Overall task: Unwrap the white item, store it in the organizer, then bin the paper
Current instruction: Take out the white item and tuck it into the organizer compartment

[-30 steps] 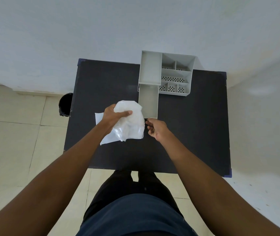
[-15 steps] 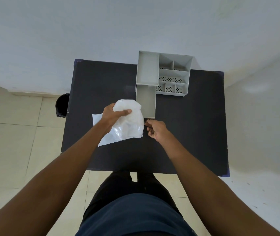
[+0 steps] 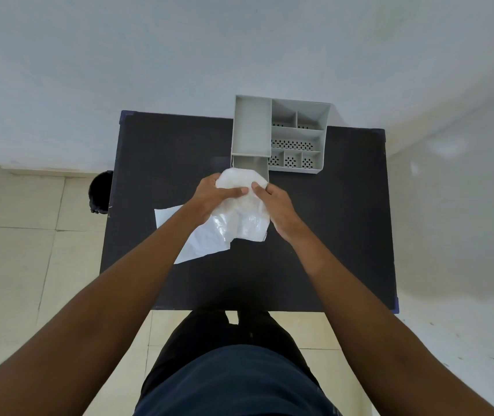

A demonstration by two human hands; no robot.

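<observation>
A crinkled white wrapped bundle (image 3: 241, 211) is held above the black table (image 3: 329, 235), just in front of the grey organizer (image 3: 281, 136). My left hand (image 3: 214, 195) grips its upper left side, thumb across the front. My right hand (image 3: 277, 202) pinches its upper right edge. What is inside the wrapping is hidden. A flat white paper sheet (image 3: 191, 238) lies on the table under and left of the bundle. The organizer's open drawer (image 3: 259, 168) sticks out toward me, partly covered by the bundle.
A black bin (image 3: 99, 192) stands on the tiled floor at the table's left edge. The organizer has several compartments, some with perforated bottoms, and sits against the white wall at the table's far side. My legs are at the near table edge.
My right hand left the drawer's front and rose to grasp the bundle's right edge. The bundle moved up and right, toward the drawer.
</observation>
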